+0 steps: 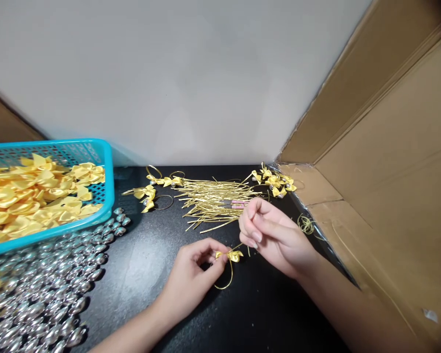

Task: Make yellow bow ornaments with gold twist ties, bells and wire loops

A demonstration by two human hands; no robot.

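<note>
Low over the black tabletop, my left hand (196, 272) pinches a small yellow satin bow (235, 256) between thumb and fingers. A loop of gold cord (226, 286) hangs below this bow, and thin cord ends stick out on its right side. My right hand (275, 238) is raised just right of the bow, palm turned inward, with its fingers curled and the thumb pressed to them. Whether anything thin is between those fingertips cannot be made out. Behind the hands lies a bundle of cut gold cords (209, 198), with a pink-handled tool (237, 203) on it, partly hidden.
A turquoise basket (108, 181) of yellow bows stands at left. Many silver beads (55, 289) spread before it. Corded bows with beads lie in a left group (149, 193) and a right pile (275, 181). Coiled cord (306, 224) sits near the cardboard wall (397, 162).
</note>
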